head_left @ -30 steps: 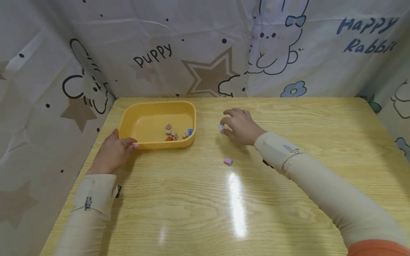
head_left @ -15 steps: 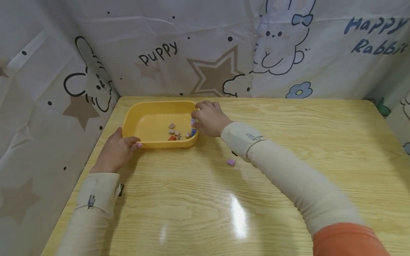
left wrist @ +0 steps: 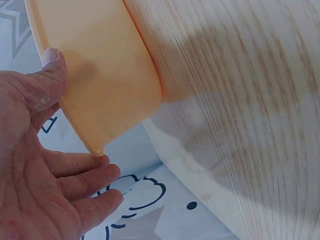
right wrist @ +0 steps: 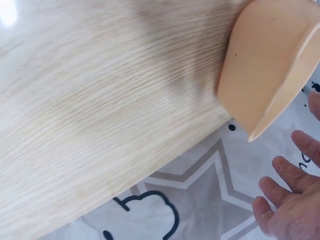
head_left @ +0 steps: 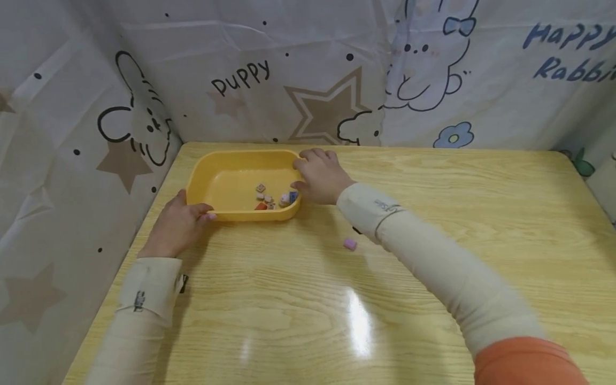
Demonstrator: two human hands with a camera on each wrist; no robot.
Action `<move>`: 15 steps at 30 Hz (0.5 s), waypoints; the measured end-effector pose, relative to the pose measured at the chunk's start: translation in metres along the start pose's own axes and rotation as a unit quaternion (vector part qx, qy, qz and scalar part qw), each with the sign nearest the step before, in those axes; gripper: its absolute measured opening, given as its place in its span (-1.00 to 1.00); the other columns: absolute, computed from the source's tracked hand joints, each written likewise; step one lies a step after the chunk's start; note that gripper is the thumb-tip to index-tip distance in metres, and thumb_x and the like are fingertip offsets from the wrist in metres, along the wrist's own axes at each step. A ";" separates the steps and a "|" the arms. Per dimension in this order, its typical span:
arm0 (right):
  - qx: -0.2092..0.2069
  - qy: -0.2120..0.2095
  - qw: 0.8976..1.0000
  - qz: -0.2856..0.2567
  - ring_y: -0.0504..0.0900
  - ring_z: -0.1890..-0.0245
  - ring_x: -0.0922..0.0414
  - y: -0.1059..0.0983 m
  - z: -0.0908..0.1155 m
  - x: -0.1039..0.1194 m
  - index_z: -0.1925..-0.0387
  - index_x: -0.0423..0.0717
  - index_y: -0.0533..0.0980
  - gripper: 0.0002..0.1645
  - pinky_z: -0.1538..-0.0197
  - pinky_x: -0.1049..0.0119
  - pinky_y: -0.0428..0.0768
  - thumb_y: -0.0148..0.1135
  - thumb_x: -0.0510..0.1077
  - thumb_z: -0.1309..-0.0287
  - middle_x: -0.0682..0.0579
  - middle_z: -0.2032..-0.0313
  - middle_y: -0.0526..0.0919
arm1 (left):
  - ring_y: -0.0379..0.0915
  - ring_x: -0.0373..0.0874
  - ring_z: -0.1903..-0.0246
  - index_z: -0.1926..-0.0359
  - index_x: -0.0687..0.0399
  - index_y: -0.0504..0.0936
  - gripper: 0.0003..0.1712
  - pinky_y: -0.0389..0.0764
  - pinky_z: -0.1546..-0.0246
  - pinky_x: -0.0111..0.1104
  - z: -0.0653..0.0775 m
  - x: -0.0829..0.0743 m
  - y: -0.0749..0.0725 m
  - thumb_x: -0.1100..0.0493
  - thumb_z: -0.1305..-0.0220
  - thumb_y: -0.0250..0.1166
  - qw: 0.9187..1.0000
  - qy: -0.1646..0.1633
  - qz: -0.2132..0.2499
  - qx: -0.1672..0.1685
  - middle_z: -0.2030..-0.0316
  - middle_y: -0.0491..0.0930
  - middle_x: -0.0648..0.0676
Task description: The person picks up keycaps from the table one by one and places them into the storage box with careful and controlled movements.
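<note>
A yellow plastic tub (head_left: 250,215) stands at the back left of the wooden table. My left hand (head_left: 173,227) grips its near left corner; in the left wrist view the thumb (left wrist: 52,75) lies on the outer wall and fingertips touch the rim. Over the tub's right rim, my right hand (head_left: 324,176) is spread with nothing visible in it. Inside lie several small beige blocks (head_left: 260,188), an orange-red piece (head_left: 261,206), a whitish block (head_left: 284,198) and a blue block (head_left: 293,195). A pink block (head_left: 349,244) lies on the table, nearer than the right hand.
The wooden table (head_left: 289,310) reaches back to a hanging cloth (head_left: 192,53) printed with cartoon animals and stars. More of that cloth hangs along the left and right sides.
My right hand has moved left from the table to the tub's right rim, carrying a whitish block and letting it go inside. The left hand has stayed on the tub's corner.
</note>
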State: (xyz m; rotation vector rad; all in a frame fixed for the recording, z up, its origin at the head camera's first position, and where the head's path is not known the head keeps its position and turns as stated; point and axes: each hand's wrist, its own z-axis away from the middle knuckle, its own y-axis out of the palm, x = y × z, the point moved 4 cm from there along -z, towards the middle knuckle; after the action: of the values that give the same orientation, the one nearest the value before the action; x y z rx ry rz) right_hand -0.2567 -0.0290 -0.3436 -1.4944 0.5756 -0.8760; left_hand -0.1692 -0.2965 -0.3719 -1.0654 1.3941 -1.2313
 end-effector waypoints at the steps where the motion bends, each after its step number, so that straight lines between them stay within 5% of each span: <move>1: -0.007 0.001 1.000 0.000 0.23 -0.41 -0.10 -0.001 0.004 -0.003 -0.19 -0.02 0.43 -0.47 -0.42 -0.15 0.20 0.10 0.15 -0.31 -0.11 -0.35 0.34 | 0.15 0.55 -0.24 0.01 0.24 0.65 -0.62 0.25 -0.24 0.29 0.000 -0.001 0.000 0.05 -0.34 0.18 1.000 0.001 -0.001 -0.001 -0.05 0.54 0.48; 15: -0.028 0.023 0.999 -0.030 0.32 -0.33 -0.16 0.022 0.067 -0.051 -0.01 -0.14 0.54 -0.57 -0.36 -0.24 0.23 0.17 0.07 -0.27 -0.17 -0.25 0.44 | 0.07 0.57 -0.28 -0.02 0.22 0.64 -0.60 0.19 -0.27 0.31 -0.001 -0.002 -0.002 0.03 -0.34 0.18 1.000 -0.019 0.003 0.021 -0.12 0.42 0.56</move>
State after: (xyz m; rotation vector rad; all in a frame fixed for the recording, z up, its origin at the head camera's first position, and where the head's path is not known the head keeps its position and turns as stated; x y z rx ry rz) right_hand -0.2302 0.0494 -0.3720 -1.5519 0.5955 -0.9493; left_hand -0.1699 -0.2946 -0.3698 -1.0492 1.3353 -1.2255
